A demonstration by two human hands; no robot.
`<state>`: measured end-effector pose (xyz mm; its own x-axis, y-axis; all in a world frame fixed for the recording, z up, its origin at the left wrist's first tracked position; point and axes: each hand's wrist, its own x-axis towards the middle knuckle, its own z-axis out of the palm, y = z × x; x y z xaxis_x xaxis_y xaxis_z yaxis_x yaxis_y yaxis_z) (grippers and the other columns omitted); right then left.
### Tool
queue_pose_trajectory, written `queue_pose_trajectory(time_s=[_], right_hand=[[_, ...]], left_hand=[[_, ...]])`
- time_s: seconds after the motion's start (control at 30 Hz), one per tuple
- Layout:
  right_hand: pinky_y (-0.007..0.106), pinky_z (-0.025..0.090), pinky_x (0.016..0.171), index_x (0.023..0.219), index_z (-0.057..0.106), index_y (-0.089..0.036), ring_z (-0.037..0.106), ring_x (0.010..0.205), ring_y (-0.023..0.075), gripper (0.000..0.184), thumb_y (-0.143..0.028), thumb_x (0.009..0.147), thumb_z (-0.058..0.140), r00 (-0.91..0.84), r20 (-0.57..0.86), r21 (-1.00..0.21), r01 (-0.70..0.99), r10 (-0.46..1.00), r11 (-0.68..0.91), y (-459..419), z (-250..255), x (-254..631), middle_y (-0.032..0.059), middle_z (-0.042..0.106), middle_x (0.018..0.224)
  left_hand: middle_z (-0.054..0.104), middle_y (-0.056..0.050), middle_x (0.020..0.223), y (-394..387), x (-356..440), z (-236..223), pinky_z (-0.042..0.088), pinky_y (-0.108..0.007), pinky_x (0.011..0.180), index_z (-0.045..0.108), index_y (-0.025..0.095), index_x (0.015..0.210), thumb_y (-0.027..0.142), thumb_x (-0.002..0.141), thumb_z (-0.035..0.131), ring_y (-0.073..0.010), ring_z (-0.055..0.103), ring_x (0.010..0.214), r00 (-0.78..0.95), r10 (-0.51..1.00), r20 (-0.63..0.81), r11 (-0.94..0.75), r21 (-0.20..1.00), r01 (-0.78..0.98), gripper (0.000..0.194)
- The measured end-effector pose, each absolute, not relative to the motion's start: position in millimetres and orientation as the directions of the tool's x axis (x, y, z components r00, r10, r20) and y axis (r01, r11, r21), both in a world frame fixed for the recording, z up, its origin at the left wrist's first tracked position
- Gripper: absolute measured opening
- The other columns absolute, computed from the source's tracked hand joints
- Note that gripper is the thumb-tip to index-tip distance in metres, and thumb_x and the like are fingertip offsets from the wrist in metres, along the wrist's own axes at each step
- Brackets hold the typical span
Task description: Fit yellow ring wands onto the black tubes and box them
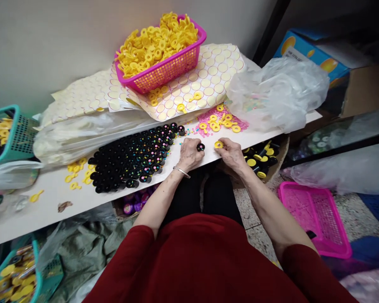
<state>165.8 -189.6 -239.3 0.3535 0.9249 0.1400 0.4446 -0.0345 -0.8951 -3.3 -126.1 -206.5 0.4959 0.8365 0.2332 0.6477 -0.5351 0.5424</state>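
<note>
A small black cylindrical container [200, 147] with pink bits at its mouth is gripped in my left hand [191, 155]. Between the fingers of my right hand [233, 155] is a yellow ring-shaped cap [219, 144], held a short way to the right of the container. Left of my hands, a dense block of upright black containers [129, 158] stands on the white table; many show coloured bits inside. Beyond my hands lie loose yellow caps [214, 125] on a spread of tiny pink pieces [205, 118].
A pink basket [164, 69] heaped with yellow caps sits on sheets of round stickers [214, 71]. To its right is a clear plastic bag [274, 94]. Below the table's right edge, a cardboard box [282, 158] holds capped black containers. Teal baskets [25, 130] stand at left.
</note>
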Motion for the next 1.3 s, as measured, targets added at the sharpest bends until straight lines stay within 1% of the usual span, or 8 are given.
queue_pose_trajectory(time_s=[0.23,0.37,0.47,0.6,0.73,0.9,1.13,1.3], right_hand=[[0.027,0.045,0.052,0.095,0.057,-0.018,0.051,0.053,0.0118,0.037,-0.031,0.062,0.068,0.313,0.054,-0.988,0.155,0.948,0.005,-189.8,-223.8,153.4,-0.0041,0.055,0.068],[0.029,0.048,0.061,0.096,0.061,-0.019,0.057,0.063,0.0141,0.025,-0.031,0.075,0.059,0.321,0.259,-0.912,0.391,0.911,0.122,-192.5,-215.1,145.4,0.0003,0.063,0.077],[0.033,0.049,0.076,0.099,0.062,-0.020,0.062,0.081,0.0191,0.023,-0.028,0.084,0.047,0.288,0.413,-0.731,0.670,0.864,0.126,-195.7,-214.7,141.3,0.0062,0.067,0.091],[0.037,0.048,0.082,0.099,0.065,-0.018,0.061,0.090,0.0229,0.033,-0.021,0.089,0.034,0.075,0.421,-0.434,0.892,0.904,0.128,-199.9,-220.7,136.8,0.0121,0.068,0.100],[0.040,0.049,0.085,0.110,0.063,-0.015,0.059,0.097,0.0246,0.039,-0.015,0.088,0.031,-0.094,0.437,-0.291,0.926,0.894,0.240,-202.2,-226.7,135.9,0.0155,0.065,0.112],[0.044,0.049,0.087,0.116,0.061,-0.015,0.054,0.104,0.0265,0.041,-0.012,0.085,0.033,-0.243,0.434,-0.224,0.904,0.868,0.365,-206.1,-227.6,137.7,0.0164,0.061,0.119],[0.043,0.050,0.083,0.117,0.060,-0.013,0.054,0.100,0.0261,0.042,-0.009,0.084,0.033,-0.240,0.450,-0.226,0.901,0.860,0.369,-212.7,-232.9,140.1,0.0179,0.060,0.121],[0.043,0.050,0.083,0.115,0.062,-0.015,0.057,0.097,0.0254,0.043,-0.009,0.082,0.035,-0.210,0.409,-0.264,0.905,0.888,0.335,-210.8,-230.3,139.4,0.0151,0.062,0.120]], left_hand=[[0.066,-0.003,0.087,-136.2,0.1,-234.8,0.047,-0.032,0.079,0.065,0.020,0.089,0.017,0.060,0.070,-0.0205,0.055,0.090,0.454,0.849,0.271,-0.498,0.699,0.514,0.029],[0.066,-0.005,0.093,-135.4,-1.0,-238.5,0.048,-0.034,0.080,0.064,0.018,0.100,0.027,0.053,0.080,-0.0212,0.055,0.091,0.442,0.863,0.245,-0.460,0.742,0.488,0.050],[0.067,-0.005,0.092,-135.6,-2.1,-238.0,0.046,-0.034,0.083,0.066,0.018,0.098,0.027,0.057,0.078,-0.0205,0.055,0.091,0.480,0.856,0.195,-0.439,0.765,0.471,0.044],[0.068,-0.004,0.090,-137.1,-2.1,-236.4,0.044,-0.032,0.087,0.068,0.020,0.092,0.024,0.065,0.073,-0.0195,0.056,0.093,0.464,0.875,0.134,-0.377,0.792,0.481,0.028],[0.069,-0.003,0.091,-138.3,-1.9,-235.3,0.044,-0.031,0.087,0.068,0.021,0.091,0.022,0.063,0.073,-0.0199,0.056,0.094,0.464,0.879,0.109,-0.354,0.802,0.481,0.029],[0.068,-0.003,0.085,-138.8,-0.6,-234.3,0.044,-0.030,0.085,0.068,0.020,0.085,0.026,0.067,0.070,-0.0186,0.056,0.090,0.474,0.869,0.143,-0.385,0.796,0.467,0.019],[0.068,-0.003,0.081,-139.0,-3.1,-231.4,0.043,-0.031,0.086,0.068,0.018,0.079,0.022,0.062,0.071,-0.0184,0.056,0.086,0.461,0.873,0.158,-0.365,0.839,0.404,0.018],[0.069,-0.003,0.087,-136.7,-5.4,-228.4,0.046,-0.027,0.072,0.069,0.015,0.089,0.018,0.063,0.059,-0.0138,0.058,0.075,0.437,0.899,0.017,-0.068,0.992,0.102,0.029]])
